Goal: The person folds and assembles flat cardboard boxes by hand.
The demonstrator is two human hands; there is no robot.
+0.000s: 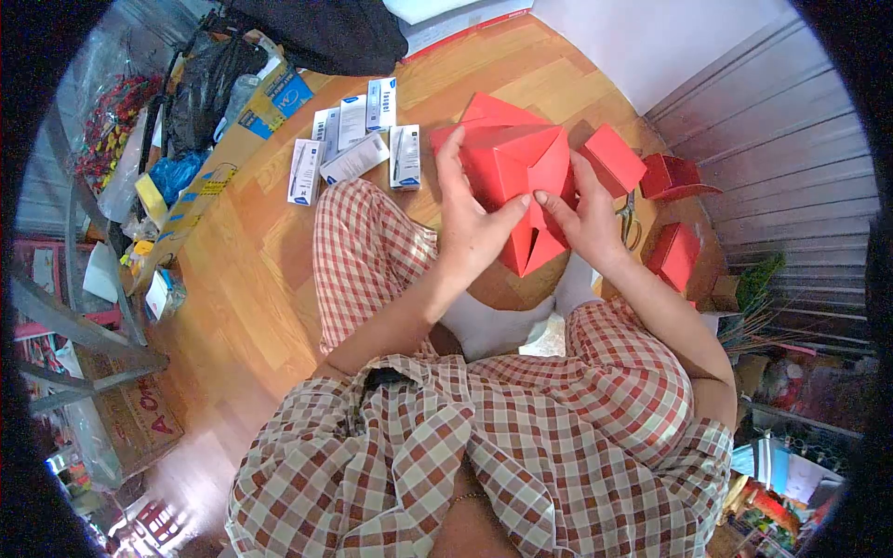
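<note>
Between my two hands is a red paper box point(507, 167), partly folded, with creased flaps standing at angles on the side toward me. My left hand point(474, 223) grips its left side, thumb pressed on the near flap and fingers along the outer wall. My right hand point(586, 214) holds the right side, its thumb meeting the left thumb at the middle fold. The fingertips behind the box are hidden. Just right of my right hand lies a red box point(612, 160), with scissors point(629, 221) on the floor below it.
Several small white-and-blue boxes point(353, 158) sit on the wooden floor point(237, 260) at left. More red boxes, one an open red box point(672, 177) and another red box point(674, 256), lie at right. A cardboard carton point(214, 177) of bags stands far left; a corrugated wall point(772, 139) bounds the right.
</note>
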